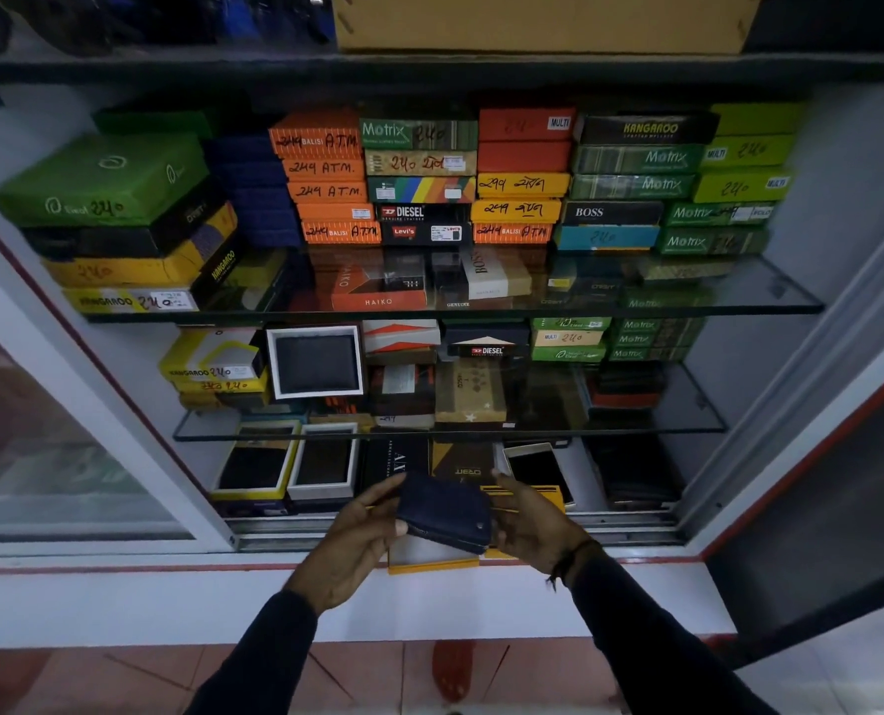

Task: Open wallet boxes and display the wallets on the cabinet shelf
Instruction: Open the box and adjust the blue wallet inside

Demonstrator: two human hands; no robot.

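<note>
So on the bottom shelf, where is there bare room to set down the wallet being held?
Little. The clearest bare patch is on the bottom shelf right of the gold-rimmed open box, before the dark stack. Left is crowded by two open wallet boxes. Both hands hold the dark wallet above a yellow box.

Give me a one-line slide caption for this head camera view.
Both hands, left hand and right hand, hold a dark wallet over an open yellow box before stocked glass cabinet shelves.

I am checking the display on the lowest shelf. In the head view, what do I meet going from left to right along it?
Open yellow-rimmed box → open white-rimmed box → black A|X box → open cream box → dark wallets. In front, both hands hold a dark blue wallet.
</note>
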